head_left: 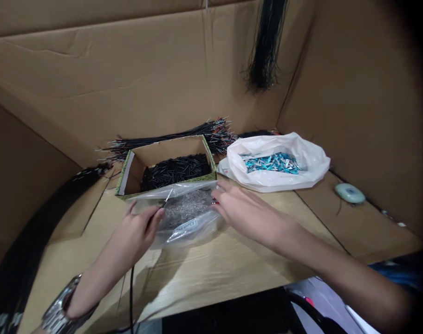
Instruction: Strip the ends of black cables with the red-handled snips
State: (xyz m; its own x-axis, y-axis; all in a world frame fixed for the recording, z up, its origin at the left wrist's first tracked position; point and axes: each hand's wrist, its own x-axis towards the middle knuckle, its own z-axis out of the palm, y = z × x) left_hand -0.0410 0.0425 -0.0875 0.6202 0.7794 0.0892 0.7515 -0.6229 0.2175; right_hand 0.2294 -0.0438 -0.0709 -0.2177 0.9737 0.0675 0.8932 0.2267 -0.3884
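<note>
- The left hand (136,232) has its fingers curled closed around a thin black wire (131,287), its bare tip poking up just over the clear plastic bag (185,215).
- The right hand (241,208) is loosely open, fingertips resting on the bag's right edge; something small and red seems pinched there, too blurred to tell.
- The wire runs off the bottom edge; the bag's label is unreadable.
- The bag lies crumpled on the cardboard table (232,264), just in front of the cardboard box (169,155), holding a grey mass of tiny metal pieces.
</note>
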